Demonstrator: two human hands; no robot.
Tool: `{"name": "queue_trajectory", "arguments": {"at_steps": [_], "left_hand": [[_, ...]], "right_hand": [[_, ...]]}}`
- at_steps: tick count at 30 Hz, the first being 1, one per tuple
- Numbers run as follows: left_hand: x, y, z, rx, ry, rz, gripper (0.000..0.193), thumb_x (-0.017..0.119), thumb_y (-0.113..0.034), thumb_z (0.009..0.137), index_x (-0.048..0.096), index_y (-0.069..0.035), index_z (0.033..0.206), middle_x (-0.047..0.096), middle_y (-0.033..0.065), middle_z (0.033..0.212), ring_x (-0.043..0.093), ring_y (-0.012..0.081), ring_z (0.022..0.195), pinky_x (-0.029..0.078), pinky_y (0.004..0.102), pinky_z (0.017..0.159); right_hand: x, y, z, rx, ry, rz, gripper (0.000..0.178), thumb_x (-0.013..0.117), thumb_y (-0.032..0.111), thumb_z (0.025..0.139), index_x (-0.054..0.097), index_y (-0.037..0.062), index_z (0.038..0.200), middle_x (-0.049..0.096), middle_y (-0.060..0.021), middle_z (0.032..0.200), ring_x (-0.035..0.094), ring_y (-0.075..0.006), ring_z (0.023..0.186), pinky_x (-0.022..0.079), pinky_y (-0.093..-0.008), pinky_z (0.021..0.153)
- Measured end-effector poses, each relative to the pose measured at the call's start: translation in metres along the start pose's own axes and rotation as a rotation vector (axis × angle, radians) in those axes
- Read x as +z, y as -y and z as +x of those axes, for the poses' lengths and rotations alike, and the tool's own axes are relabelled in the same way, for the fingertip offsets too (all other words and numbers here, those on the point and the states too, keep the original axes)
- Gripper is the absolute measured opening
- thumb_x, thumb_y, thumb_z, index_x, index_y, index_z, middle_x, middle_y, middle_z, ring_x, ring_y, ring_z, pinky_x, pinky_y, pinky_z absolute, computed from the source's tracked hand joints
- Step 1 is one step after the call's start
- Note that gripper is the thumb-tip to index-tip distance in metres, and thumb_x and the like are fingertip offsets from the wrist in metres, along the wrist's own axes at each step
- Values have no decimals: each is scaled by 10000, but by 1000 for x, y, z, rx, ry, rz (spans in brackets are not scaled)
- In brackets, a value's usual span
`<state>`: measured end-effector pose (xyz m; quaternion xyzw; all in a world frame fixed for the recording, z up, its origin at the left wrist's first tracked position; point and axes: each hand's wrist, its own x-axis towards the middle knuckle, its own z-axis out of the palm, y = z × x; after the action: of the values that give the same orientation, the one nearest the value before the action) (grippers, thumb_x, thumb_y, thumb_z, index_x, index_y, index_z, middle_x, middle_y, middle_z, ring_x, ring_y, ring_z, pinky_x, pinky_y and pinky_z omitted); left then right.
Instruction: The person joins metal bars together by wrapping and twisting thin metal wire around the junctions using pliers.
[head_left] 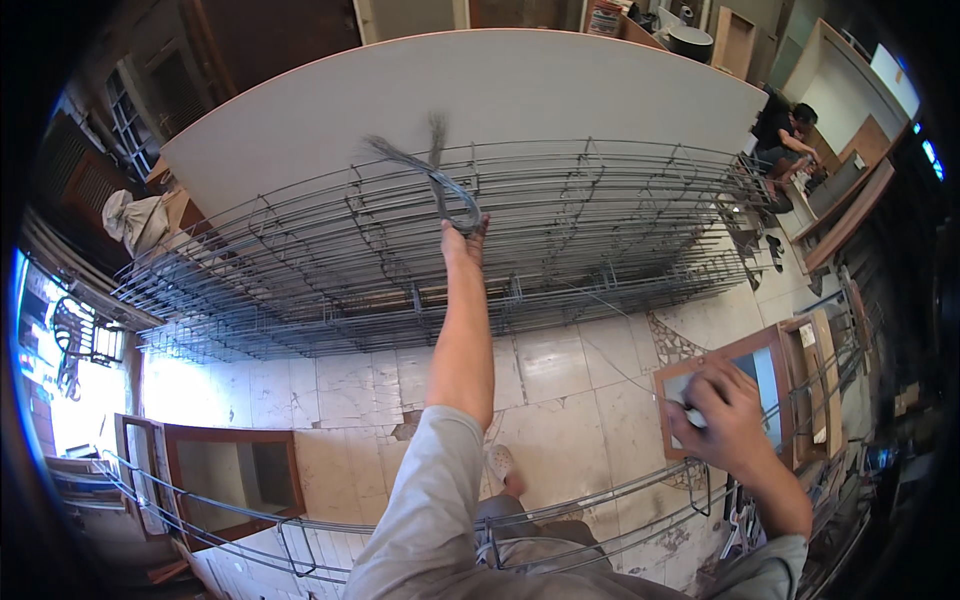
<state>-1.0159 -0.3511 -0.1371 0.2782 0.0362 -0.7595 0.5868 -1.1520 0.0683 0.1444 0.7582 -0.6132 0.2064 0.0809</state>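
Note:
My left hand (464, 242) reaches far forward, closed around a bundle of thin grey tie wire (441, 186). The bundle is bent into a loop at my hand, and its frayed ends splay out away from me. Beneath that hand lie stacked steel rebar cages (560, 225), long bars joined by bent stirrups. To the right, my right hand (725, 415) is raised with its fingers curled round something small and pale, mostly hidden. A thin wire or rod (618, 366) runs from near this hand toward the cages. Close to my waist, another rebar cage (640, 487) crosses from left to right.
Behind the stack stands a large pale panel (480, 85). Wood-framed glass panes (235, 475) lie at the left, with another wooden frame (780, 395) beside my right hand. A co-worker (790, 140) sits at the far right. The tiled floor (560, 440) has broken patches.

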Motion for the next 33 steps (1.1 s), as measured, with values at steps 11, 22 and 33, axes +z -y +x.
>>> {"name": "queue_trajectory", "arguments": {"at_steps": [11,22,33], "left_hand": [[53,56,-199,360,360,999,804,328,-626,982,414,93,1330,578,264,1224,592,360,1130,510,434,902],[125,287,-581,-440,959,781,551,490,-412,1007,380,54,1281,576,221,1144,601,254,952,519,385,888],[115,441,-711,-468,855,201,391,576,-454,957,500,-70,948,422,-20,658,338,59,434,289,217,367]], "right_hand": [[-107,-2,-193,411,-475,-205,238,747,-16,713,518,22,763,604,-142,909,644,-276,788,527,-358,630],[-136,53,-382,453,-607,-142,253,753,41,720,500,40,721,590,-126,874,633,-291,750,519,-363,617],[-147,100,-543,788,-707,12,150,716,14,752,567,4,769,626,-131,856,655,-295,767,534,-356,634]]}}
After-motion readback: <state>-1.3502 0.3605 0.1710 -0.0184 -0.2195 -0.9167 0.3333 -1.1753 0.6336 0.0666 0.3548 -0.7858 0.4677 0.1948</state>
